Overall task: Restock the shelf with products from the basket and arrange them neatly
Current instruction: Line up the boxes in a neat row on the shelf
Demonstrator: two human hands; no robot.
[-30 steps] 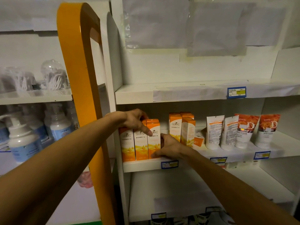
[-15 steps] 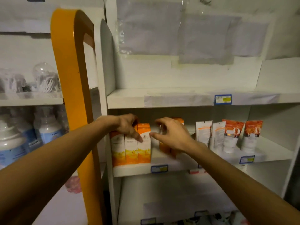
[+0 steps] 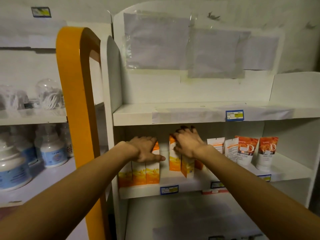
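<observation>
Three orange-and-white boxes (image 3: 138, 174) stand in a row at the left end of the middle white shelf (image 3: 190, 187). My left hand (image 3: 145, 149) lies over their tops, thumb down the front of the rightmost one. A narrow gap separates them from a second group of orange boxes (image 3: 174, 161), one of them turned at an angle. My right hand (image 3: 187, 144) grips this group from above with fingers spread over the tops. The basket is out of view.
White tubes (image 3: 231, 150) and orange-printed tubes (image 3: 246, 151) stand to the right on the same shelf. An orange frame post (image 3: 76, 101) rises at the left, with pump bottles (image 3: 52, 151) behind it. The upper shelf (image 3: 190, 114) carries a price tag (image 3: 234, 115).
My right hand rose from the shelf front and now sits on top of the second box group. My left hand stayed on the left row. The view tilted upward.
</observation>
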